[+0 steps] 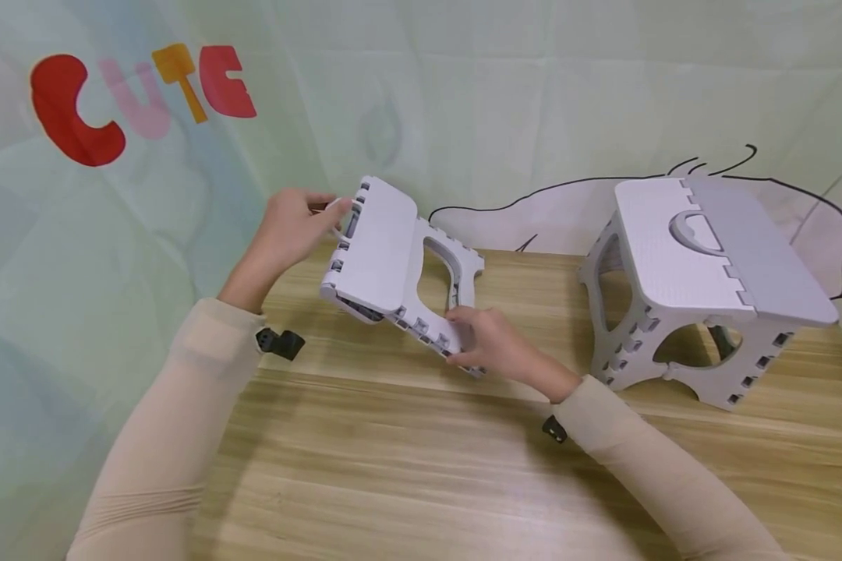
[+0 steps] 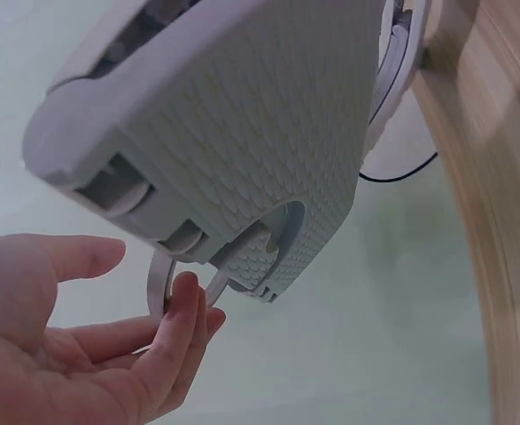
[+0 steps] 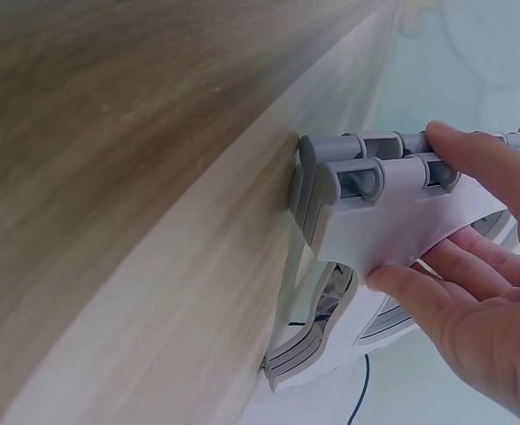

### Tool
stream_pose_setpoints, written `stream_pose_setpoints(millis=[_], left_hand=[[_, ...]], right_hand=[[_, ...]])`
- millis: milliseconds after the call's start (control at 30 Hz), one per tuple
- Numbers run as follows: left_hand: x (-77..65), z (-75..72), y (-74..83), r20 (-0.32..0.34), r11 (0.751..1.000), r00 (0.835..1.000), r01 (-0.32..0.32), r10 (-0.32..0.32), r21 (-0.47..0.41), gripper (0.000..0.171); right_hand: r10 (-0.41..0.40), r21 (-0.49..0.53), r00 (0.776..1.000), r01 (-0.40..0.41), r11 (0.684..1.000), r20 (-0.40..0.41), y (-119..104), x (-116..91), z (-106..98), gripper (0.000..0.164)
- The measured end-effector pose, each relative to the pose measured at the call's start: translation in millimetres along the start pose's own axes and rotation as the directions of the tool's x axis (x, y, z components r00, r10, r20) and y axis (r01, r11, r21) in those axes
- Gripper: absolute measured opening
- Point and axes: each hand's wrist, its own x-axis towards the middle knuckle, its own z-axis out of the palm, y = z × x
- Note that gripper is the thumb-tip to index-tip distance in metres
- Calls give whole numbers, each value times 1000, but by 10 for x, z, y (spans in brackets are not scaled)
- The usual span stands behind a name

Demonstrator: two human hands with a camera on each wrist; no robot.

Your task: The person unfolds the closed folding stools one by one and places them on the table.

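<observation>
A partly folded white and grey folding stool (image 1: 382,253) tilts over the wooden surface, its seat folded down and its legs toward the right. The left hand (image 1: 291,234) has its fingers curled through the stool's thin carrying handle (image 2: 159,282) at the folded edge; in the left wrist view the thumb stays apart from the stool. My right hand (image 1: 498,347) grips the near leg panel (image 3: 392,226), thumb on its hinged edge and fingers in the opening. The leg ends meet the wood in the right wrist view.
A second folding stool (image 1: 681,257) stands unfolded at the right, its seat flat. Behind both stools hangs a pale green printed backdrop (image 1: 477,101) with colourful letters at left. The wood-grain surface (image 1: 407,467) extends toward me.
</observation>
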Motion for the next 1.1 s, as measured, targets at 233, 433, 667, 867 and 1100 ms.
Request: stream_pose_setpoints(millis=[233,433,667,867,1100], left_hand=[[16,31,153,-5,998,1000,-30,30,-57,61],[46,70,265,-21,989,999,-34,32,-144,59],[68,120,407,-33,960,999,-40,32,-277,54],[72,159,531,-34,950,998,-52,43,-309,52],[96,232,646,-39,924,997,-72,62,-375,50]], right_hand=[[32,45,999,-32,998,-9,18,-34,-38,61],[13,78,999,-10,997,-34,57,-63,-48,56],[11,154,999,-3,988,-52,115,-98,-67,56],[35,210,998,-24,977,-51,123,-117,-103,57],[46,280,997,-27,960,-61,149,-152,-108,55]])
